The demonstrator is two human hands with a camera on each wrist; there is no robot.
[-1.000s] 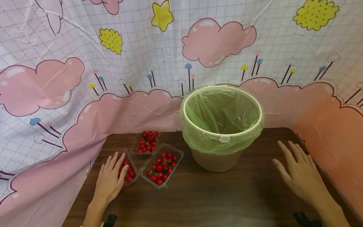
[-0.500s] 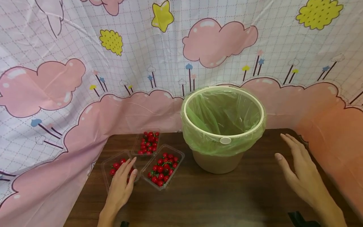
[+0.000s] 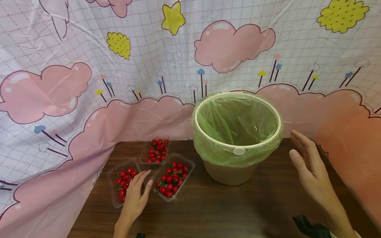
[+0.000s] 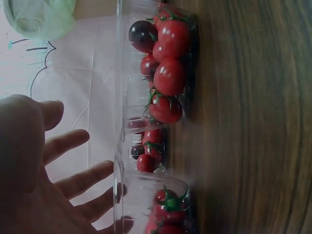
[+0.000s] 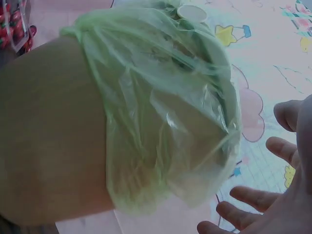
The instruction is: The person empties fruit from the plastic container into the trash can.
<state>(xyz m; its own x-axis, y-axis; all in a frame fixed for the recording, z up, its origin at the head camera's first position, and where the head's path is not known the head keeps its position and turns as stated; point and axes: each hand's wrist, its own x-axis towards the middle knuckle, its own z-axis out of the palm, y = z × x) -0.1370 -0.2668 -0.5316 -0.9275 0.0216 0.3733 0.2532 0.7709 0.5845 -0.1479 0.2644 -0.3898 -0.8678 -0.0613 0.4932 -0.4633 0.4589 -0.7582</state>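
While a creased fabric backdrop [image 3: 160, 72], printed with pink clouds and dashed grid lines, is hanging behind and along the sides, a dark brown, wood-grained tabletop [image 3: 214, 211] is lying flat beneath everything else. Toward its right rear, a round, smooth tan bin [image 3: 230, 173] is standing upright, a pale ring circling its mouth. Thin, crinkled, translucent green plastic is forming its liner [image 3: 217, 153], covering the inside and drooping in loose folds outside. Just beside the bin, the right hand [image 3: 311, 168] is hovering, thumb and fingers spread wide, grasping nothing. On the other side, the left hand [image 3: 136, 195] is spreading its fingers too, equally empty, above the inner edge of the left box [image 3: 111, 190]; whether it is touching the plastic, I cannot tell. Beyond, the middle box [image 3: 191, 162] and the rear box [image 3: 146, 150] are sitting close by, all three clear, rigid and rectangular. Each is containing small, glossy, rounded tomatoes [image 3: 174, 180], mostly red; a blackish tomato [image 4: 143, 36] is showing among them, and green stems [image 4: 170, 202] are curling between the skins.
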